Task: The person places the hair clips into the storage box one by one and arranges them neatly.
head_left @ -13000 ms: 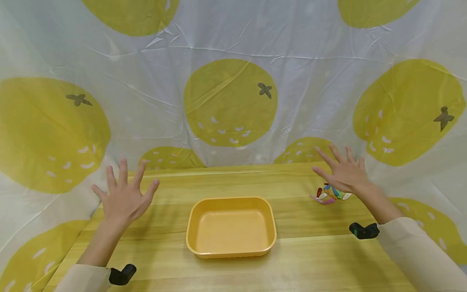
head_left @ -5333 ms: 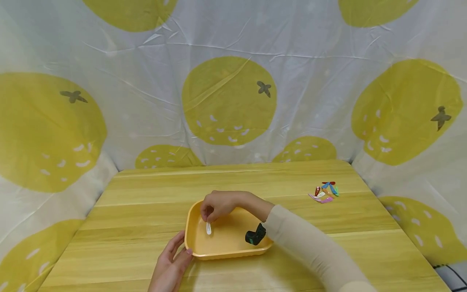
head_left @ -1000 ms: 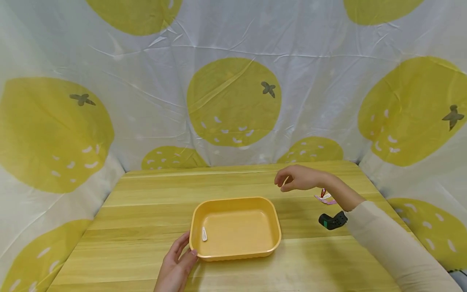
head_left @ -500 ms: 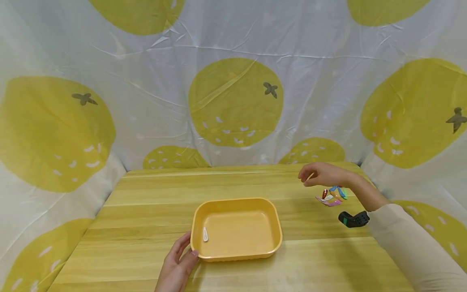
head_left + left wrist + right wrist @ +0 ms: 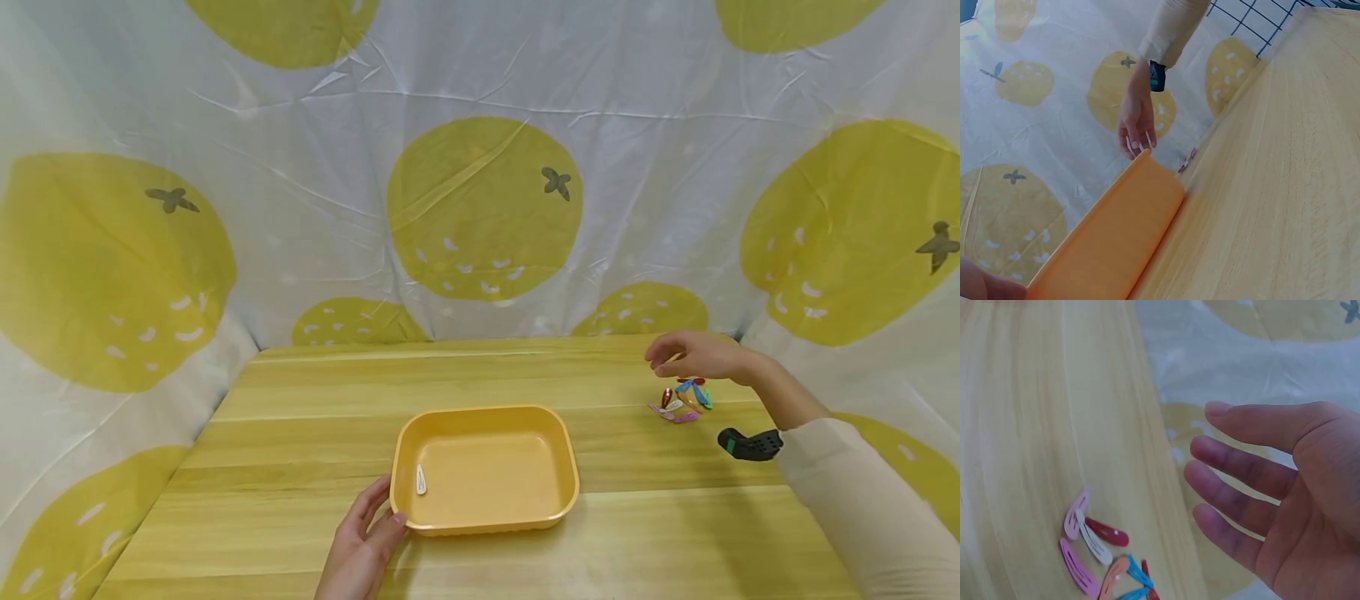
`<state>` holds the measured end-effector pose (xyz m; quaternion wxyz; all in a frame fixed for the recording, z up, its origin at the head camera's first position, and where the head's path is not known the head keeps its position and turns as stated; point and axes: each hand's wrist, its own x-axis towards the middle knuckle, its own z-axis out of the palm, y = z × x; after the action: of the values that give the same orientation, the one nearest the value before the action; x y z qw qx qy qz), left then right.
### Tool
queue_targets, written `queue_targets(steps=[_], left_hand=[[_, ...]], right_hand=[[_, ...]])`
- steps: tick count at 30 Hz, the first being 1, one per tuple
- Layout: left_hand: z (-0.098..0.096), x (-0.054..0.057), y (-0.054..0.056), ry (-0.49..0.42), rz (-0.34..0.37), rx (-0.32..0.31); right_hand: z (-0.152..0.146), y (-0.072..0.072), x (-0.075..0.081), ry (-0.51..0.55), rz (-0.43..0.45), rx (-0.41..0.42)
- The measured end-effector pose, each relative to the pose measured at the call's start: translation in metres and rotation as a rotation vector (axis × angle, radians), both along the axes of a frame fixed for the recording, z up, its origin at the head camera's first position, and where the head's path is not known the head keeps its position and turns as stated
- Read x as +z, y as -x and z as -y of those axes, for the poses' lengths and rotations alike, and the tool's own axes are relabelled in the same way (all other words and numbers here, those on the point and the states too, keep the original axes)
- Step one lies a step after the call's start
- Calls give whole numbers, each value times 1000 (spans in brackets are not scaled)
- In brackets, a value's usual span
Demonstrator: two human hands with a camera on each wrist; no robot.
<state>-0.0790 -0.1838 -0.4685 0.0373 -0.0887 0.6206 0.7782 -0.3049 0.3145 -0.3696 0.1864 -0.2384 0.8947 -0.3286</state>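
Note:
In the head view a yellow plastic tray (image 5: 487, 525) sits on the wooden table, with one white snap hair clip (image 5: 421, 480) lying at its left end. My left hand (image 5: 362, 542) holds the tray's near left corner, thumb at the front rim and fingers along the left side. Over the table's far right, my right hand (image 5: 697, 356) hovers with loosely bent fingers and nothing in them. Just below it lies a small pile of coloured snap hair clips (image 5: 686, 417). The right wrist view shows pink, red, orange and blue ones plus a white hair clip (image 5: 1092, 540).
A pale curtain (image 5: 315, 208) printed with yellow fruit hangs behind and along the sides of the wooden table (image 5: 300, 433). A black wrist device (image 5: 750, 444) sits at the right sleeve. Wire mesh (image 5: 1254, 22) shows at the top of the left wrist view.
Earlier, the right hand set the white hair clip in the tray. Over the last second it has moved right, from beyond the tray to above the clip pile. The left hand stays at the corner.

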Motion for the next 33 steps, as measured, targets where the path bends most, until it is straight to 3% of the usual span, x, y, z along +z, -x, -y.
queue_targets(steps=[4,13,33], left_hand=[[0,0,0,0,3,1],[0,0,0,-4,0,-3],[0,2,-1,-2,0,-6]], right_hand=[[-14,1,-4,9,20,-40],[-45,0,-16,71,157,-140],[-82,-10,-50,65,150,-213]])
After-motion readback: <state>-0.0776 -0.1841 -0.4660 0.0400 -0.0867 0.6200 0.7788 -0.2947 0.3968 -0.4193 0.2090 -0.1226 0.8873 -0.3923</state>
